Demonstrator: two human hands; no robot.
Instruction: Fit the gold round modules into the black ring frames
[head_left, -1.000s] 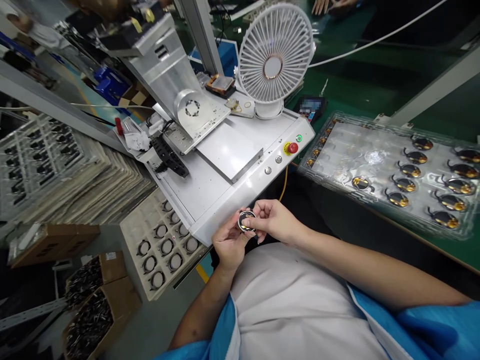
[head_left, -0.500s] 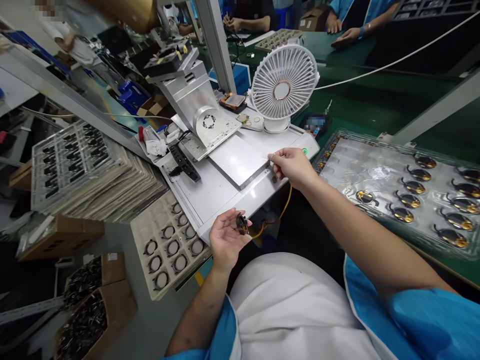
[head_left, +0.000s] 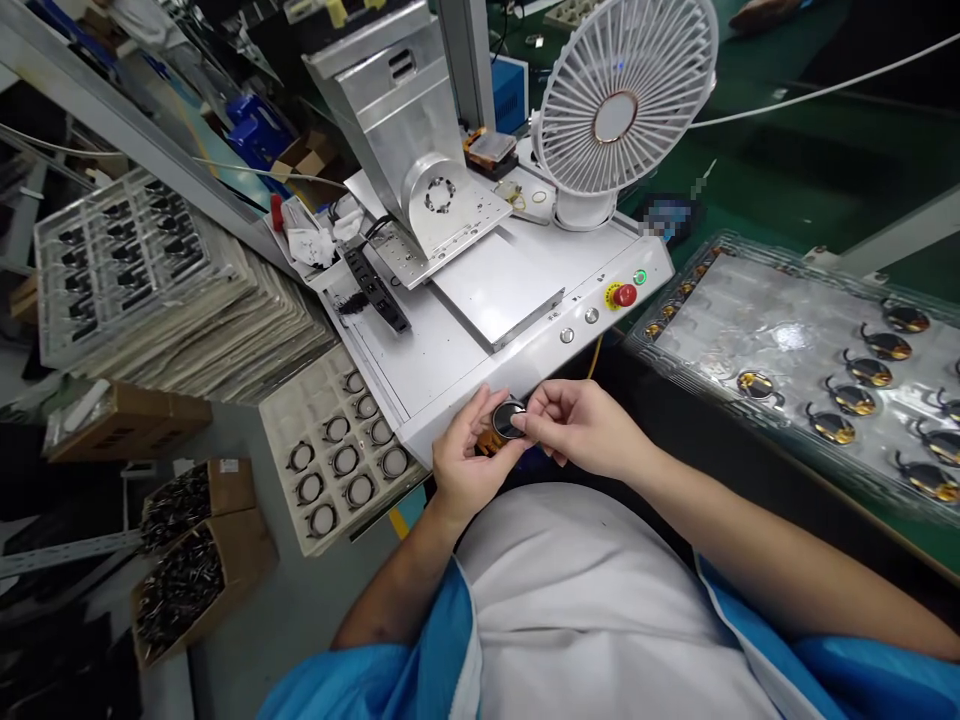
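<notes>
My left hand point(head_left: 471, 458) is closed around a round black watch display point(head_left: 508, 421), its dark glass facing up at me. An amber flex part point(head_left: 489, 442) shows under the disc, between the fingers. From the other side my right hand point(head_left: 592, 425) pinches at the display's right edge with thumb and forefinger, so both hands meet on it. Whether anything thin lies under the right fingertips cannot be made out. The hands are in front of the white bench machine point(head_left: 450, 400), just above my lap.
A white fan point(head_left: 622, 110) and a metal press fixture point(head_left: 435, 200) stand on the machine, with a red stop button point(head_left: 624, 295) at its front. At right is a clear tray point(head_left: 720, 330) of similar displays. A beige tray point(head_left: 281, 430) of watch rings lies left, near stacked trays point(head_left: 247, 340).
My right hand has come down from the machine's front edge to the display. My left hand has turned the display face up and raised it slightly. The view has shifted closer.
</notes>
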